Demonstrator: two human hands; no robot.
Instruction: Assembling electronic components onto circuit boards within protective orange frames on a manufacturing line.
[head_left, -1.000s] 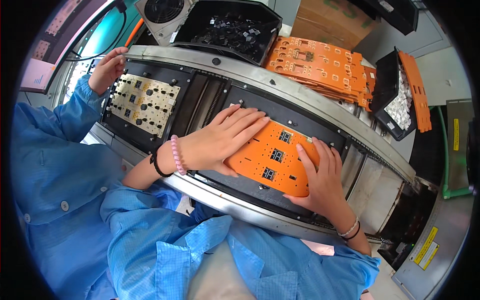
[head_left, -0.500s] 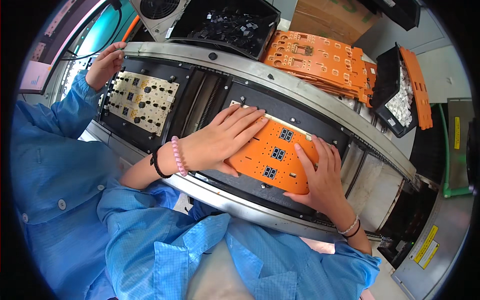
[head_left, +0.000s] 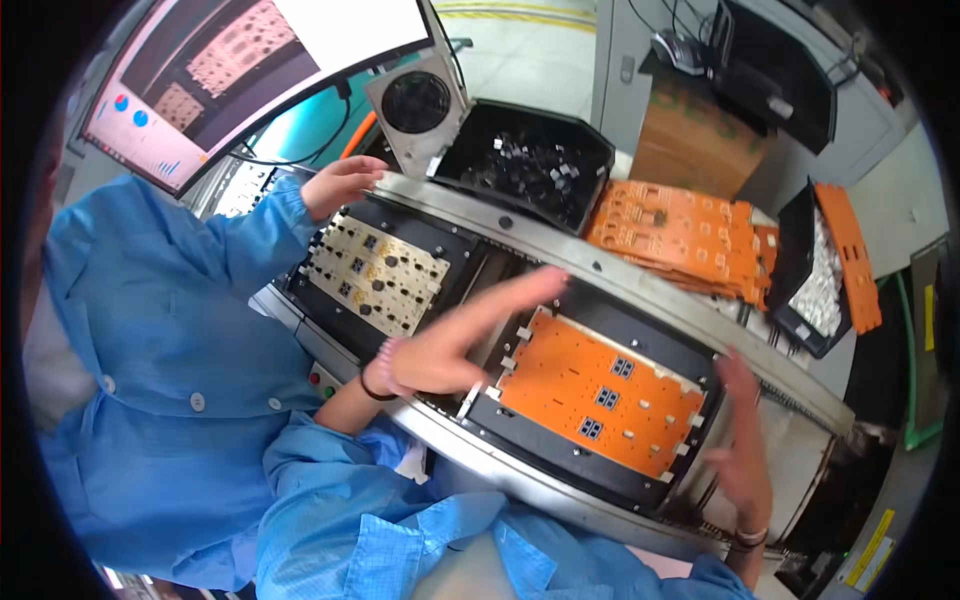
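Observation:
An orange circuit-board panel (head_left: 560, 372) lies in a black carrier frame (head_left: 630, 497) on the conveyor, with three dark two-digit displays (head_left: 606, 399) in a row across it. Smeared by motion, my left hand (head_left: 455, 345) hovers at the left end of this frame, fingers stretched out and thumb apart, holding nothing. Off the frame's right end, also blurred, is my right hand (head_left: 742, 440), open and not touching the panel. Further left, a cream panel with black parts (head_left: 375, 270) sits in a second black carrier.
A co-worker's hand (head_left: 342, 186) rests near the far rail by the cream panel. Beyond the rail (head_left: 480, 212) stand a black bin of small dark parts (head_left: 525, 165), stacked orange plates (head_left: 680, 235), a black box of white parts (head_left: 818, 285), a cardboard box (head_left: 690, 145) and a monitor (head_left: 250, 70).
Both my hands have lifted off the orange panel and spread apart, left one leftward, right one rightward. The camera view has shifted, showing more of the monitor and background.

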